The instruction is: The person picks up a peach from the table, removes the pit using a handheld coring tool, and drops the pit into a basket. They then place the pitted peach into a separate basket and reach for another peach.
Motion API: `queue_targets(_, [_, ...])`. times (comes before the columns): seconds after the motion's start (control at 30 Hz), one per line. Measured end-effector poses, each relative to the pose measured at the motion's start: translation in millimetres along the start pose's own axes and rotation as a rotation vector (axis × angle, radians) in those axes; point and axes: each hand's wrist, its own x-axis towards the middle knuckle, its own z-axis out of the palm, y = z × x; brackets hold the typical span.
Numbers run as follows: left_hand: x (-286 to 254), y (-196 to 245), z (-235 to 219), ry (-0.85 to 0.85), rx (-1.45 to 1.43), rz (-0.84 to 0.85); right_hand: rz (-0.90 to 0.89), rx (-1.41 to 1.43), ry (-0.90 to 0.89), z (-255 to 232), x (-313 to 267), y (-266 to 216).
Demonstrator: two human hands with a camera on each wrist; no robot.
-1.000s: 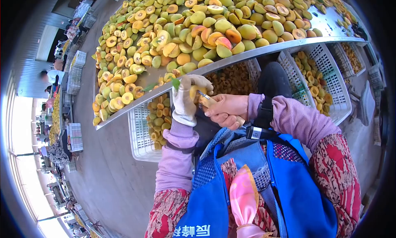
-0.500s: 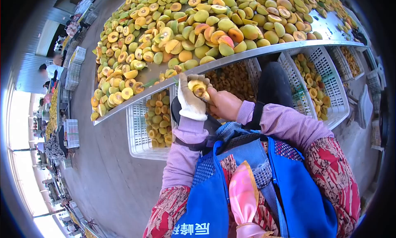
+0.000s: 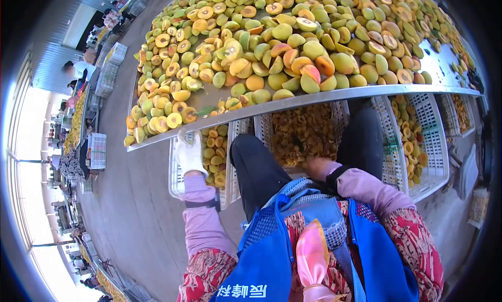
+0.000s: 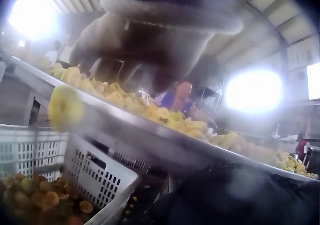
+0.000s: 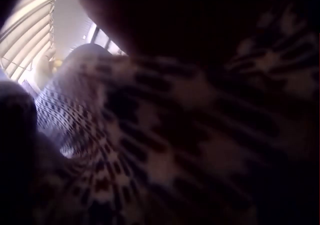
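Observation:
The gloved left hand (image 3: 190,152) is over the crate (image 3: 175,179) of fruit halves, just below the table's metal edge. Seen from the left wrist, the hand (image 4: 142,50) has its fingers loosely extended, and a blurred yellow fruit half (image 4: 66,108) is in the air below them, apart from the hand. The bare right hand (image 3: 317,167) is low between the knees, at the near end of a crate holding brownish pieces (image 3: 303,132). Its fingers are blurred, and whether they hold anything cannot be seen. The right wrist view is mostly dark patterned cloth (image 5: 165,120).
Fruit halves (image 3: 314,49) cover much of the metal table (image 3: 314,96). Another crate (image 3: 436,168) of halves stands at the right, beside the person's knee (image 3: 362,140). Other people and stacked crates (image 3: 112,61) are at the far left.
The hands were together around a fruit half, the right one with a wooden-handled tool. They have parted: the left moved left over the crate, the right moved down and right. The head view has shifted.

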Motion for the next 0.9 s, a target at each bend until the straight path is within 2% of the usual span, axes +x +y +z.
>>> queue_targets(0.03, [6,2,-1,0.091,0.452,0.168,0.114,0.161,0.042,-26,-15,-21])
queue_targets(0.07, [18,7,6,0.097,0.453,0.163,0.109,0.156,0.043,-29,-7,-17])
queue_targets(0.13, [45,36,25,-0.276,0.081,0.126,-0.209,-0.094,-0.163,-12,7,-5])
queue_targets(0.2, [68,54,66,-0.397,0.153,0.205,-0.206,-0.088,-0.16,-3,19,1])
queue_targets(0.27, [83,72,106,-0.561,0.194,0.195,0.002,0.099,0.029,-10,12,-2])
queue_targets(0.3, [83,77,123,-0.589,0.277,0.216,-0.073,0.027,-0.157,8,30,12])
queue_targets(0.33, [84,79,139,-0.615,0.361,0.244,-0.064,0.033,-0.152,-2,19,5])
queue_targets(0.37, [87,78,152,-0.601,0.498,0.271,-0.064,0.074,-0.097,-13,8,-3])
queue_targets(0.4, [89,80,156,-0.601,0.493,0.28,-0.065,0.112,-0.046,-21,-1,-10])
queue_targets(0.43, [90,79,156,-0.596,0.476,0.262,0.017,0.198,0.038,-14,5,-9])
queue_targets(0.47, [90,76,153,-0.588,0.462,0.239,0.013,0.193,0.036,-17,3,-10])
queue_targets(0.53, [88,79,134,-0.519,0.416,0.291,0.008,0.313,0.152,-35,-4,-17])
queue_targets(0.57, [88,83,121,-0.508,0.025,0.023,-0.009,0.384,0.232,-42,-12,-20])
queue_targets(0.6, [88,84,110,-0.483,-0.368,-0.243,-0.011,0.384,0.237,-42,-10,-19])
queue_targets(0.63, [98,72,102,-0.601,-0.698,-0.363,-0.081,0.473,0.368,-39,-8,-17])
queue_targets(0.67, [91,67,97,-0.57,-1.058,-0.475,-0.155,0.562,0.496,-37,-6,-17])
queue_targets(0.7, [78,77,84,-0.58,-1.221,-0.548,-0.117,0.753,0.356,-54,-18,-28])
queue_targets(0.73, [62,89,73,-0.589,-1.384,-0.62,-0.128,0.755,0.354,-74,-34,-42])
queue_targets(0.8, [29,125,49,-0.645,-1.404,-0.676,-0.212,0.928,0.166,-102,-59,-64])
queue_targets(0.83, [11,129,51,-0.553,-1.443,-0.704,-0.21,0.929,0.162,-102,-55,-68])
queue_targets(0.87, [-5,134,52,-0.45,-1.274,-0.699,-0.379,0.813,0.384,-99,-48,-71])
queue_targets(0.9, [-18,137,51,-0.447,-1.353,-0.715,-0.544,0.684,0.601,-98,-47,-75])
